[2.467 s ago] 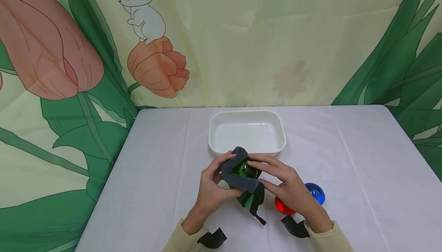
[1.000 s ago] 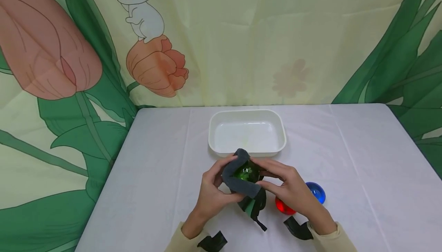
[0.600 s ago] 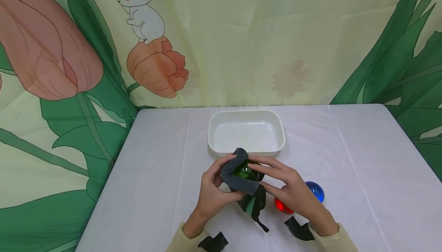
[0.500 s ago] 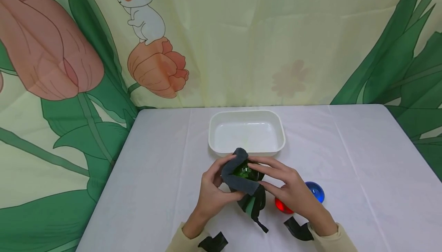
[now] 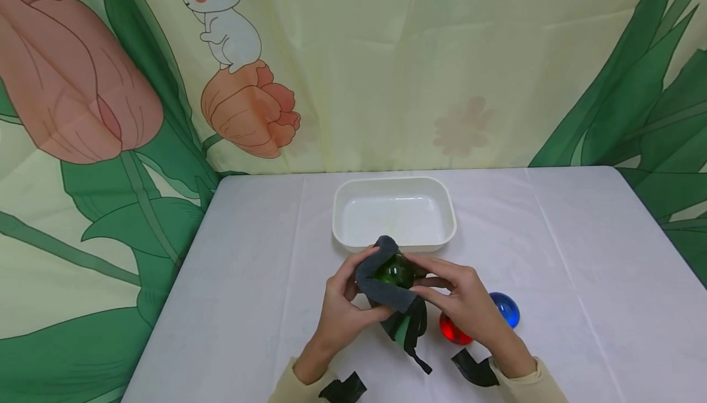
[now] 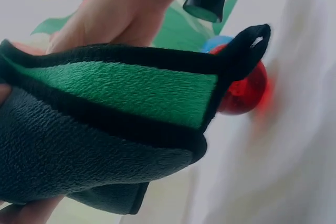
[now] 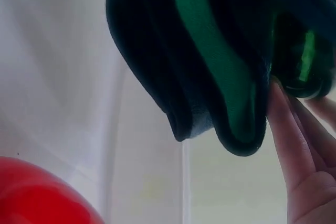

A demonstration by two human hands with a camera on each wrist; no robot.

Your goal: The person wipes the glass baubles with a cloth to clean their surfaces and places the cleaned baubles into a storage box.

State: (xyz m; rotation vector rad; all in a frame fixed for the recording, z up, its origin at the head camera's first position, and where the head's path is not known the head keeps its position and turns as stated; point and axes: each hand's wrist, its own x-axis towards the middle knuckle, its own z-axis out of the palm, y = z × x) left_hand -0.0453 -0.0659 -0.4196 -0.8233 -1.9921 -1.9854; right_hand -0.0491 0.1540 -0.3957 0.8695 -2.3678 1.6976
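Note:
In the head view, my left hand (image 5: 348, 305) grips a folded dark grey-and-green cloth (image 5: 381, 291) from the left, thumb in front and fingers behind. A see-through green ball (image 5: 395, 272) sits in the fold, partly covered by it. My right hand (image 5: 466, 302) holds the ball's right side with its fingertips, the thumb close to the cloth's edge. The left wrist view shows the cloth (image 6: 94, 135) with black trim and a hanging loop, and hides the ball. In the right wrist view, the green ball (image 7: 302, 51) shows beside the right fingers (image 7: 289, 135).
A white rectangular dish (image 5: 394, 219) stands just beyond the hands on the white-covered table (image 5: 248, 280). A see-through red ball (image 5: 454, 331) and a blue ball (image 5: 509, 310) lie near the right wrist, partly hidden by it. A printed curtain (image 5: 375, 72) hangs behind.
The right fingers have shifted from over the green ball's top to its right side, so more of the ball shows. The left hand and cloth stay nearly in place.

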